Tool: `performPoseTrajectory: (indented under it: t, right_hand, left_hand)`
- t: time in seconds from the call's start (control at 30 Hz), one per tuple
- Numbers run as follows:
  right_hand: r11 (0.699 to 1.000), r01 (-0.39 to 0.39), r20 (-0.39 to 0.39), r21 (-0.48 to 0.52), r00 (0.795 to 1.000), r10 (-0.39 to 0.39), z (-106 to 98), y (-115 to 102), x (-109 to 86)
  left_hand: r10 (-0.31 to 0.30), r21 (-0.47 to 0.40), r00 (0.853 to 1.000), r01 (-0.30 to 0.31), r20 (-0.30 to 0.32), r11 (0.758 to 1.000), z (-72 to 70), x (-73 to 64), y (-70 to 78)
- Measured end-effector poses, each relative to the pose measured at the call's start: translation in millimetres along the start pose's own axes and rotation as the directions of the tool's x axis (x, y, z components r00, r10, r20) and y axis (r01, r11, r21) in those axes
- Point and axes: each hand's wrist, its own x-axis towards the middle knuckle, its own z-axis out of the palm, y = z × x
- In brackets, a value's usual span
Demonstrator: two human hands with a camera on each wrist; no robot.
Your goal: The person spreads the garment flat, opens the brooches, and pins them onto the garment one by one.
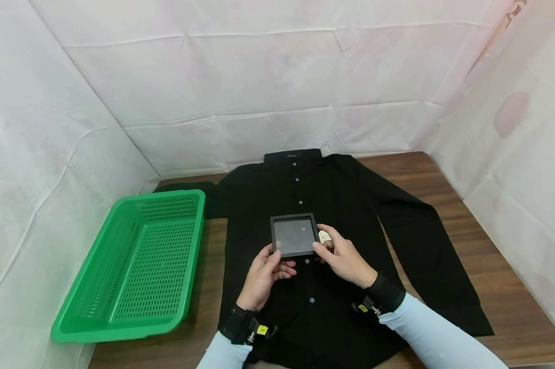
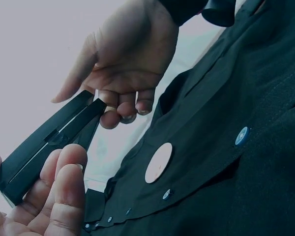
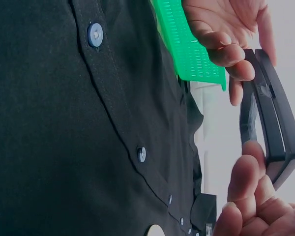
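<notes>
Your left hand (image 1: 260, 278) and right hand (image 1: 348, 259) pinch the frame (image 1: 295, 237), likely to open it; even prying seems needed next.

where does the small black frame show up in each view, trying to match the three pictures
Head: the small black frame is just right of centre, below mid-height, between the left hand and right hand.
Left wrist: left side, around mid-height, seen edge-on.
Right wrist: right side, around mid-height, also edge-on.
Shared landmark: the buttoned black shirt.
</notes>
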Motion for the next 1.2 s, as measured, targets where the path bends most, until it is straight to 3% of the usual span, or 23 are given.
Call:
performPoseTrajectory:
  t: [0.53, 0.93, 1.1, 1.2]
  right_hand:
    - [1.000, -0.022, -0.002, 0.001, 1.000, 0.022, -2.6, 4.3, 2.2]
    - [1.000, 0.007, -0.015, -0.004, 1.000, -0.007, -8.1, 1.9, 7.7]
    - [0.990, 0.064, -0.060, -0.128, 0.996, -0.072, -11.3, -1.0, 10.7]
    - [0.950, 0.148, -0.121, -0.273, 0.975, -0.187, -13.6, -4.4, 11.9]
  left_hand:
    - [-0.007, 0.010, 1.000, 0.006, 0.022, 1.000, 3.3, 5.8, 2.5]
    - [-0.002, 0.009, 1.000, 0.002, 0.002, 1.000, 5.7, 12.5, 7.4]
    - [0.016, 0.021, 1.000, -0.016, 0.003, 1.000, 5.9, 16.0, 11.5]
    - [0.024, 0.023, 1.000, -0.024, 0.004, 0.999, 7.1, 17.5, 14.5]
